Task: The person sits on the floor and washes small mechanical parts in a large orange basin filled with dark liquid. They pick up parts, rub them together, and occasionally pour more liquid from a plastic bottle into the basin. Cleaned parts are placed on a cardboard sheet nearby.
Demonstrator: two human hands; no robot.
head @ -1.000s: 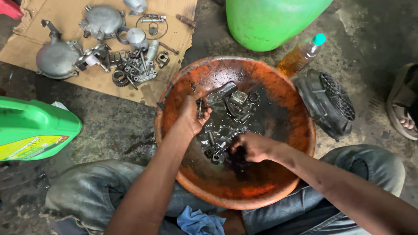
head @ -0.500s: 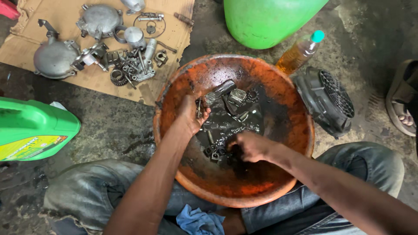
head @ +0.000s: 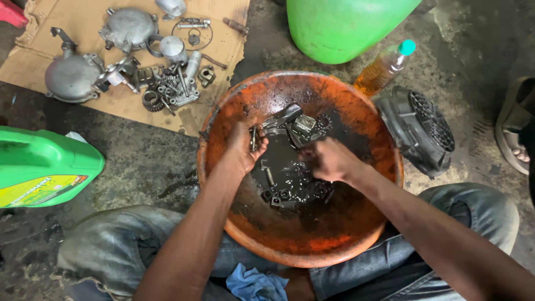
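left hand (head: 243, 146): clamped on small bolts (head: 254, 137), lifted clear of the oil | right hand (head: 330, 160): fingers curled together, grip unclear, above oily parts (head: 290, 187) mid orange basin (head: 384, 139)

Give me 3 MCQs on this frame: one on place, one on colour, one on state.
1. Where do the cleaned grey engine covers lie?
A. on the cardboard sheet
B. inside the basin
C. on the person's lap

2. What colour is the cap of the bottle of amber liquid?
A. red
B. teal
C. black

3. What is the left hand doing?
A. resting flat on the floor
B. gripping the blue rag
C. holding small metal parts over the basin

Answers:
1. A: the engine covers sit on the cardboard sheet, upper left of the orange basin.
2. B: the bottle has a teal cap.
3. C: the left hand is closed around small metal parts above the basin's oily liquid.
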